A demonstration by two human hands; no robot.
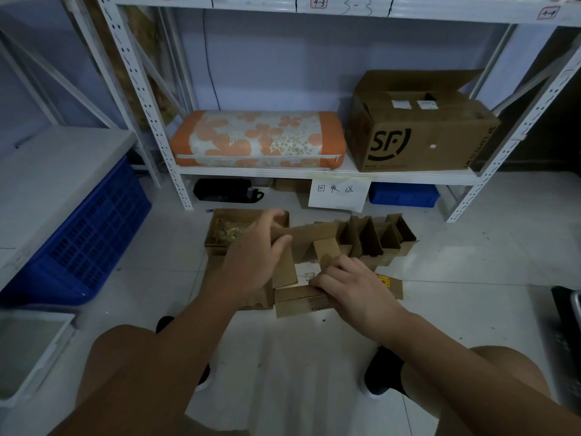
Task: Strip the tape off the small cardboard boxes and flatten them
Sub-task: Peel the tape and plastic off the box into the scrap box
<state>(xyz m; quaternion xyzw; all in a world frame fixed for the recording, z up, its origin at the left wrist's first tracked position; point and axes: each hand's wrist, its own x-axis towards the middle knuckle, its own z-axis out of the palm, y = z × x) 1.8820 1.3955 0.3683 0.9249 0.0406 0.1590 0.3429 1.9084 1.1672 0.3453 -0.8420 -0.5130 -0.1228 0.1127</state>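
A small opened cardboard box (pixel 309 243) sits low over the floor in front of me, its flaps spread. My left hand (pixel 254 259) grips its left wall, thumb inside and fingers over the top edge. My right hand (pixel 349 286) pinches the near right flap, fingers curled on the cardboard. Flattened cardboard pieces (pixel 391 284) lie underneath, one with a red and yellow label. Behind stand several flattened boxes (pixel 377 237) on edge. An open box (pixel 226 229) at the left holds crumpled tape scraps.
A white metal shelf rack (pixel 330 176) stands behind, carrying an orange patterned cushion (pixel 257 138) and a large SF carton (pixel 418 127). A paper sign (pixel 338 193) hangs from it. A blue crate (pixel 91 240) lies left, a grey bin (pixel 28 350) lower left. My knees fill the bottom.
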